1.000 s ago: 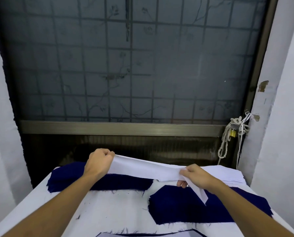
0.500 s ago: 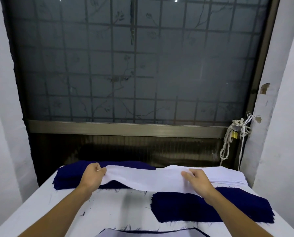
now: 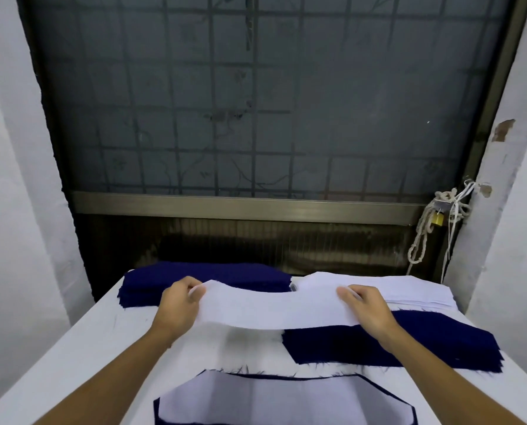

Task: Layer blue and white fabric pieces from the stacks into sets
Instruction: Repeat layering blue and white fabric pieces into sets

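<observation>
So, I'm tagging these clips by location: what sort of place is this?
Probably a small garment workshop: a navy fabric stack and a white fabric stack of cut pieces lie on a white work table, pushed against a grilled window.

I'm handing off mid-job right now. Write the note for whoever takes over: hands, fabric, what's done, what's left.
Left hand pinches the left end of the white piece. Right hand pinches its right end, so the piece is stretched between them over the table.
The far blue stack is at back left, the white stack at back right, and the near blue stack in front of the white stack.
Done: one layered set, white on blue, lies at the near edge.
Left: probably lay the held piece into a set, then go on pairing from the stacks.
</observation>
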